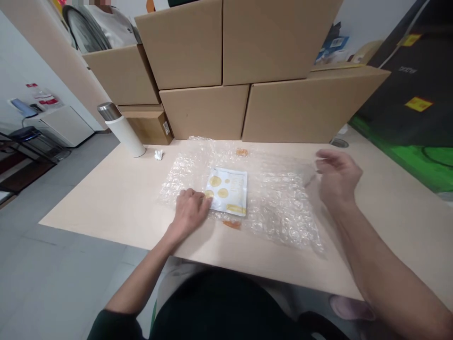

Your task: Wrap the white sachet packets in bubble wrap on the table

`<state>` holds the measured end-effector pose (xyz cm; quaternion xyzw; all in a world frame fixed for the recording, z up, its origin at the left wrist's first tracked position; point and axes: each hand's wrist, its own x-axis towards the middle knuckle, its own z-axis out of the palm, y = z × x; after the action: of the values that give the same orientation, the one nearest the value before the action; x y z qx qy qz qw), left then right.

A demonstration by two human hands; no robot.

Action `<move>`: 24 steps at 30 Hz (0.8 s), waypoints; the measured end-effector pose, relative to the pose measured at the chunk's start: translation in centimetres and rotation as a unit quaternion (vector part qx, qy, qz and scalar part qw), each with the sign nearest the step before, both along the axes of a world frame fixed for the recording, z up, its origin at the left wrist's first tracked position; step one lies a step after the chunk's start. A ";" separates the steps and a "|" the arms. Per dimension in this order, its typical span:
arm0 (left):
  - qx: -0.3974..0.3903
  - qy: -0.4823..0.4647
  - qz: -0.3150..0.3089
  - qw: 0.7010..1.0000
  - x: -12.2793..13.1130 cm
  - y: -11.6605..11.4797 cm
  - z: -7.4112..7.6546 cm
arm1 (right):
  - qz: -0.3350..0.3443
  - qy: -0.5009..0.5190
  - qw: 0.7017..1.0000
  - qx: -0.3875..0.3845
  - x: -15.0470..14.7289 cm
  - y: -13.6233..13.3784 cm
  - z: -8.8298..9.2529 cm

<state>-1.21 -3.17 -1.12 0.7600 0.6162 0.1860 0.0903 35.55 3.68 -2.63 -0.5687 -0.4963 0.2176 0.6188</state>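
A flat white sachet (pixel 235 191) printed with yellow circles lies on a spread sheet of clear bubble wrap (pixel 283 208). My left hand (pixel 192 208) is at the sachet's lower left edge, thumb on its corner and fingers curled beside it over the wrap. Strips of orange-brown tape show on the wrap's far edge (pixel 242 152) and near edge (pixel 232 225). Just past the wrap's right end hovers my right hand (pixel 338 177), fingers bent and pointing left. Motion blurs its fingertips, so whether they pinch the wrap is unclear.
Stacked cardboard boxes (pixel 205 113) wall off the table's far side. A white bottle with a steel cap (pixel 123 132) and a crumpled white scrap (pixel 158 155) stand at left. The table's front edge (pixel 269 273) runs close to my body. Behind the boxes is another person (pixel 113 26).
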 end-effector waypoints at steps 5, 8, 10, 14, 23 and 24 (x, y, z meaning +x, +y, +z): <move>-0.097 -0.130 0.040 0.986 1.2 1.9 -0.8 | 0.176 0.002 0.972 -0.153 -7.2 -3.2 2.4; -0.144 -0.267 0.038 0.952 1.5 2.0 -2.0 | 0.252 -0.078 0.932 -0.250 -9.7 -3.6 1.7; -0.144 -0.329 0.035 0.933 1.7 2.0 -2.6 | 0.256 -0.114 0.922 -0.269 -10.5 -3.5 1.2; -0.114 -0.446 0.021 0.887 0.8 2.5 -2.2 | 0.309 -0.102 0.905 -0.274 -11.5 -3.7 1.5; -0.046 -0.309 0.158 0.937 -9.2 5.6 -1.2 | 0.402 -0.289 0.835 -0.242 -14.7 -6.6 2.2; -0.039 -0.286 0.177 0.941 -10.0 5.7 -1.4 | 0.409 -0.305 0.828 -0.232 -15.0 -6.8 2.0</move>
<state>-11.22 2.52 -2.47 0.5494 0.6957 0.3844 0.2575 20.59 -3.16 -0.60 -0.4778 -0.7821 0.3750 0.1395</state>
